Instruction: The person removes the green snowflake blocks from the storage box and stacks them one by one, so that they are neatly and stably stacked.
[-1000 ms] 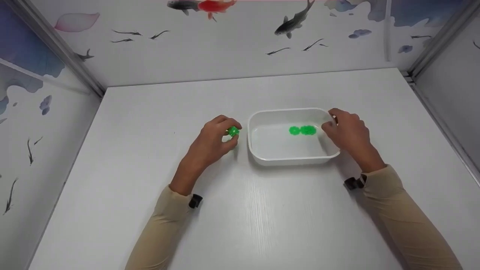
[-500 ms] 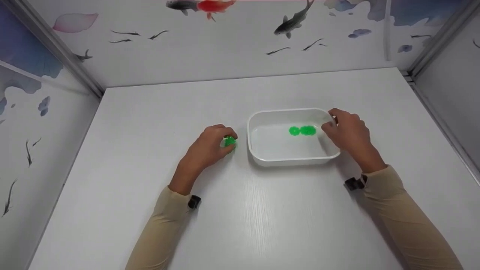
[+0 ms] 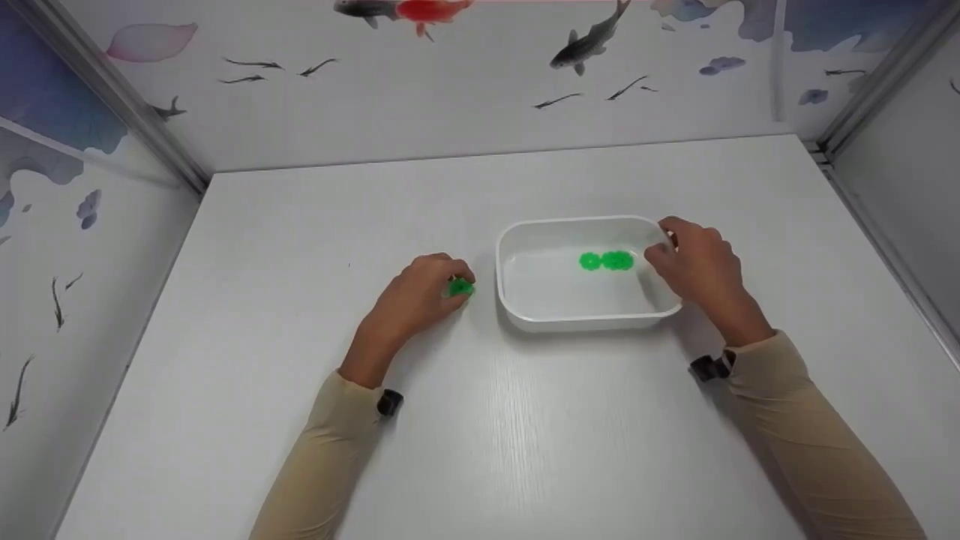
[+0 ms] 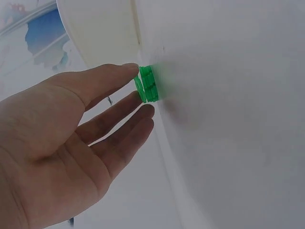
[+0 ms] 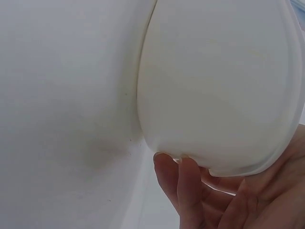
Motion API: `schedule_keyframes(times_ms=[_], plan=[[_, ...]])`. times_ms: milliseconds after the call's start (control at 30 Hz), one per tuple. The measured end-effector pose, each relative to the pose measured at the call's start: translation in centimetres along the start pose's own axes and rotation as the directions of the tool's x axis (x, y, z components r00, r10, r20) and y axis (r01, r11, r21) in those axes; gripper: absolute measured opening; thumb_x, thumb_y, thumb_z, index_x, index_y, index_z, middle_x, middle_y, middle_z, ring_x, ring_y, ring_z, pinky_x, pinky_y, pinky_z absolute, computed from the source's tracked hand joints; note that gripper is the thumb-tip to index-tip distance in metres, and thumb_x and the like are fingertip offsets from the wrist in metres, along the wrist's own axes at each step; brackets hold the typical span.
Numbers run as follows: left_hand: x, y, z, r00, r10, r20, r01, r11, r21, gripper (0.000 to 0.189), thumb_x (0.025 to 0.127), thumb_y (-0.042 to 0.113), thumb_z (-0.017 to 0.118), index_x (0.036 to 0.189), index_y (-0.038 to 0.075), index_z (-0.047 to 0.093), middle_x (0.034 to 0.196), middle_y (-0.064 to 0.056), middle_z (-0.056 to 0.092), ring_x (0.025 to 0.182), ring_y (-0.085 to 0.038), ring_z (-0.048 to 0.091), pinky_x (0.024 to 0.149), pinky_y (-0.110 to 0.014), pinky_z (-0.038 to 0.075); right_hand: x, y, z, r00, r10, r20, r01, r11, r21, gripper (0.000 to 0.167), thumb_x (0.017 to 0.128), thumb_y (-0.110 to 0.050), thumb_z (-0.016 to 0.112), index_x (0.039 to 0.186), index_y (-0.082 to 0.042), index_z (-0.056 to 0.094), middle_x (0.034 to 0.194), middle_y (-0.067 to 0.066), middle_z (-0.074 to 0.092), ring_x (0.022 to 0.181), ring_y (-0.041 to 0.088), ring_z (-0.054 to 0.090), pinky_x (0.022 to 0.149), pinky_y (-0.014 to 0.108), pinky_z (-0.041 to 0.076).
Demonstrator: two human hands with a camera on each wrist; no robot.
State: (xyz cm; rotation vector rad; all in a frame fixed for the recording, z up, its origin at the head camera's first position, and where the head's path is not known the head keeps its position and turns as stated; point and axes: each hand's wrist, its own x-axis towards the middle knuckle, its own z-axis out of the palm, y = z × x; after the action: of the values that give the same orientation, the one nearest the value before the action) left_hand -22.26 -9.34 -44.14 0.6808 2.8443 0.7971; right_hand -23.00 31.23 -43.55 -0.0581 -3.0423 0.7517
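My left hand (image 3: 412,296) is left of a white plastic tray (image 3: 577,325), pinching a green scalloped disc (image 4: 139,89) between thumb and fingertip. Against the disc, in the left wrist view, is a short stack of green discs (image 4: 149,85) on the table; from the head the fingers hide much of it. More green discs (image 3: 617,260) lie inside the tray, with a smaller round green one (image 3: 590,261) beside them. My right hand (image 3: 701,262) grips the tray's right end, thumb over the rim; its fingertips (image 5: 190,167) press the outer wall in the right wrist view.
A white table (image 3: 480,450) carries everything. A wall panel printed with fish (image 3: 585,46) stands behind it, and side panels close off left and right. Black wrist mounts (image 3: 389,403) sit at both sleeve cuffs.
My left hand has come slightly toward the body and down to the table with the green disc, over the stack. The right hand and the tray stay put.
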Motion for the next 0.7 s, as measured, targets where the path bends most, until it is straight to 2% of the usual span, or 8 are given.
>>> schedule_keyframes(times_ms=[167, 500, 700], plan=[[0.03, -0.02, 0.11, 1.0, -0.019, -0.001, 0.019, 1.0, 0.004, 0.02, 0.099, 0.015, 0.08, 0.119, 0.013, 0.082, 0.116, -0.006, 0.078, 0.109, -0.022, 0.071, 0.101, -0.04, 0.061, 0.03, -0.07, 0.05, 1.0, 0.01, 0.005, -0.01, 1.0, 0.004, 0.052, 0.103, -0.028, 0.059, 0.148, -0.003, 0.06, 0.124, 0.027, 0.072, 0.089, 0.037, 0.07, 0.064, 0.041, 0.056], [0.15, 0.12, 0.27, 0.999, -0.044, 0.001, 0.044, 0.999, 0.016, 0.023, 0.098, 0.017, 0.081, 0.121, 0.013, 0.081, 0.118, -0.007, 0.077, 0.11, -0.023, 0.072, 0.1, -0.043, 0.061, -0.04, -0.02, 0.03, 1.0, 0.008, -0.001, -0.008, 1.0, 0.0, 0.051, 0.102, -0.028, 0.058, 0.147, -0.003, 0.061, 0.123, 0.027, 0.073, 0.089, 0.037, 0.071, 0.062, 0.041, 0.054], [-0.01, 0.2, 0.23, 0.999, -0.052, 0.01, 0.052, 0.999, 0.007, 0.032, 0.095, 0.017, 0.084, 0.126, 0.015, 0.078, 0.122, -0.006, 0.076, 0.115, -0.024, 0.072, 0.103, -0.045, 0.06, -0.11, 0.05, -0.03, 1.0, -0.006, -0.014, 0.006, 1.0, 0.0, 0.047, 0.101, -0.027, 0.056, 0.142, -0.005, 0.064, 0.118, 0.024, 0.074, 0.081, 0.035, 0.071, 0.058, 0.038, 0.051]])
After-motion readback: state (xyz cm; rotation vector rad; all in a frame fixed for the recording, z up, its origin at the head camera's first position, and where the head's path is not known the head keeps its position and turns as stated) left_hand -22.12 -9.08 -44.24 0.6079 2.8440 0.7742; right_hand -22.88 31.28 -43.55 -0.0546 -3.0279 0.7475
